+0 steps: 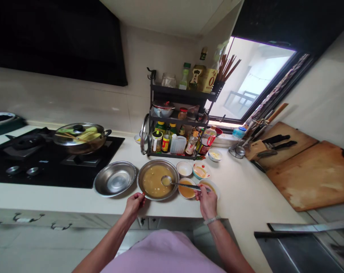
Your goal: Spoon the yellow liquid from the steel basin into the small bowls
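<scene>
Ladle (186,185): scoop end at filled basin (140,181), fwd of & btwn L hand (136,201) and R hand (206,203); scoop depth vs. brown liquid (152,178) cannot be told. R hand is closed round handle end, w/ shaft crossing above small orange-filled bowl (186,198); L hand pinches filled basin's near-L rim. 2nd metal basin (115,179) sits just L of the first.

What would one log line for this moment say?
Left hand: at rim of filled basin | Right hand: gripping ladle | Ladle: head at brown liquid, contact unclear | Beside: second metal basin
</scene>
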Demonstrator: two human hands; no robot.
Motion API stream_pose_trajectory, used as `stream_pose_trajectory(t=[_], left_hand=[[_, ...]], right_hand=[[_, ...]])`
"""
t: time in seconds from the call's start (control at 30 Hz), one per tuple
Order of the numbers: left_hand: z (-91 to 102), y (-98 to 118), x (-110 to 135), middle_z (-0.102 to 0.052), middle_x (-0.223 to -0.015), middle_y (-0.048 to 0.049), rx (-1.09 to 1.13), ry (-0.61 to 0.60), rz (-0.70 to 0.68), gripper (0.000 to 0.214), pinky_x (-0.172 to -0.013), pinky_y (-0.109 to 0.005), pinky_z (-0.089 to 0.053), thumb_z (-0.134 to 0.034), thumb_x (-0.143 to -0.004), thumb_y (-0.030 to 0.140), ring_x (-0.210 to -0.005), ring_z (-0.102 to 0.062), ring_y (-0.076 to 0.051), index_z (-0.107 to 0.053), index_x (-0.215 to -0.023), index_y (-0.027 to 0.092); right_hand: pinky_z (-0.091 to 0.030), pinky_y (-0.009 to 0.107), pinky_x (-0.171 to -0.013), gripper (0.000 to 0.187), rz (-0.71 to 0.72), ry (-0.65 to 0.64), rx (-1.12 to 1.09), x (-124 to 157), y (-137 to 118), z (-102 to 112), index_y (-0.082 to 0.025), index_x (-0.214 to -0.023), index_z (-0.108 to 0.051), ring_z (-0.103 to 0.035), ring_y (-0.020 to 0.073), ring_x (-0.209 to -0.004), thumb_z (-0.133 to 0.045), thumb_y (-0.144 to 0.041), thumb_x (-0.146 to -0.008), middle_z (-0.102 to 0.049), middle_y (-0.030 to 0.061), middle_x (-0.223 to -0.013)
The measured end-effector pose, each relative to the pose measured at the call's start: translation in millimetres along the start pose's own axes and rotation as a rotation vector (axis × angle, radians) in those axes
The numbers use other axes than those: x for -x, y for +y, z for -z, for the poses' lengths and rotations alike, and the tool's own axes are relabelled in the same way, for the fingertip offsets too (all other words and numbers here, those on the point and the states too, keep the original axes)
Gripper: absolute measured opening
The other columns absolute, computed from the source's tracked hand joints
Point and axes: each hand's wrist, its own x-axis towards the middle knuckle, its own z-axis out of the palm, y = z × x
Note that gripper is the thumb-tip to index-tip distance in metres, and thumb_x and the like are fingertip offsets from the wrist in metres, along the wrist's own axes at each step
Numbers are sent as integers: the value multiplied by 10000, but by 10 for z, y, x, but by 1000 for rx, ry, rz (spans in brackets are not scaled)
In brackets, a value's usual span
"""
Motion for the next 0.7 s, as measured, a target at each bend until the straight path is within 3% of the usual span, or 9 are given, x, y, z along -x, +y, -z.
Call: stream_pose_trajectory(t=[0.27, 0.47, 0.57, 0.7], left_hand=[[-6, 2, 5, -539, -456, 21, -41, 10, -10, 415, -444, -227, -354, -764, -417, 477, -418, -453, -84, -480, -489, 183], [-8, -6, 2, -542, -461, 21, -28, -1, -18, 401, -442, -226, -351, -767, -431, 469, -420, -450, -83, -495, -490, 179], [-8, -14, -1, -538, -452, 24, -13, 4, -15, 407, -441, -223, -344, -777, -416, 463, -416, -444, -79, -495, -484, 178], [0, -33, -13, -540, -453, 28, 8, 3, -13, 407, -438, -217, -336, -781, -424, 458, -413, -440, -75, -491, -487, 179]], right_hand=[[-409, 196, -363, 252, 183, 223, 0, -370, -331, 422, -147, -759, -601, -562, 124, -405, -687, -349, -635, -634, 4, -505], [-464, 209, -385, 291, 327, 405, 77, -713, -336, 723, -137, -787, -596, -553, 114, -385, -671, -390, -662, -607, -26, -478], [-491, 236, -428, 347, 368, 382, 215, -788, -237, 822, -132, -849, -619, -563, 120, -407, -645, -442, -695, -605, -31, -503], [-523, 284, -519, 364, 480, 211, 463, -755, -118, 887, -150, -923, -663, -596, 144, -500, -589, -461, -749, -644, 10, -635]])
